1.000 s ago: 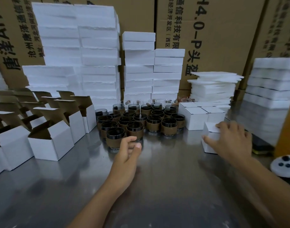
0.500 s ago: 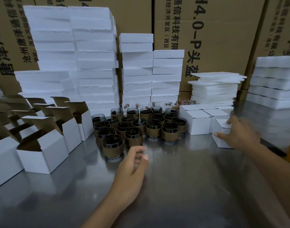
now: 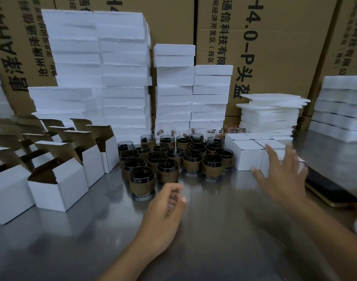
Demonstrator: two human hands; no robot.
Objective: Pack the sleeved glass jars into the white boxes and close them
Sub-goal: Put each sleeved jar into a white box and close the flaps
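Several glass jars in brown sleeves [image 3: 167, 157] stand clustered at the middle of the steel table; the nearest jar [image 3: 141, 181] is at the front left of the cluster. Open white boxes [image 3: 58, 183] with raised brown flaps line the left side. Closed white boxes [image 3: 247, 154] sit right of the jars. My left hand [image 3: 163, 211] hovers just in front of the jars, fingers loosely curled, holding nothing. My right hand [image 3: 283, 175], blurred, has its fingers spread in front of the closed boxes and holds nothing.
Tall stacks of white foam blocks [image 3: 96, 69] rise behind the jars, with more stacks [image 3: 341, 106] at the right. A pile of thin foam sheets [image 3: 270, 114] sits behind the closed boxes. A dark phone [image 3: 329, 189] lies at the right. Brown cartons [image 3: 274, 43] form the backdrop.
My right hand has let go of the closed white box it pushed against the others and pulled back with fingers spread. My left hand stays near the front jars.
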